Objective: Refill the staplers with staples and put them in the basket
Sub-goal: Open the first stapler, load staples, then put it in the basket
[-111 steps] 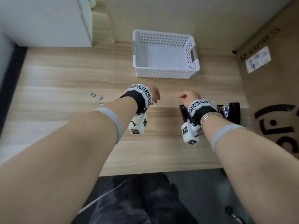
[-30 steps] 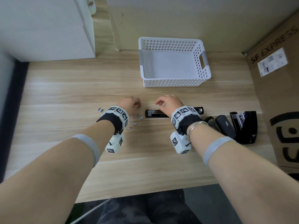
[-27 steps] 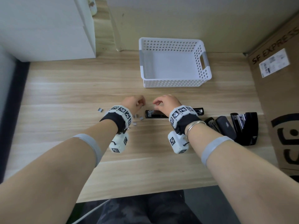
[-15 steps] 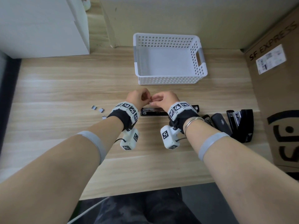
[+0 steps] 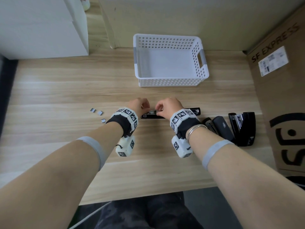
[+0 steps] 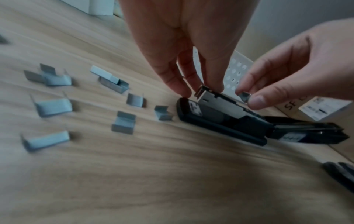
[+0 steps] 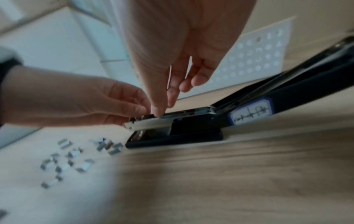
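A black stapler lies swung open flat on the wooden table, its metal magazine facing up. My left hand pinches the front end of that magazine. My right hand pinches a small block of staples just above the magazine's channel. In the head view, my left hand and right hand sit close together over the stapler. Several loose staple blocks lie left of the stapler. The white perforated basket stands behind the hands, holding nothing.
Two more black staplers lie at the right, next to a cardboard box. A white cabinet stands at the back left. A few staple blocks are scattered left of my left wrist.
My left hand left the loose staples and met my right hand above the stapler. The right hand now holds a staple block, and the left hand pinches the magazine's end.
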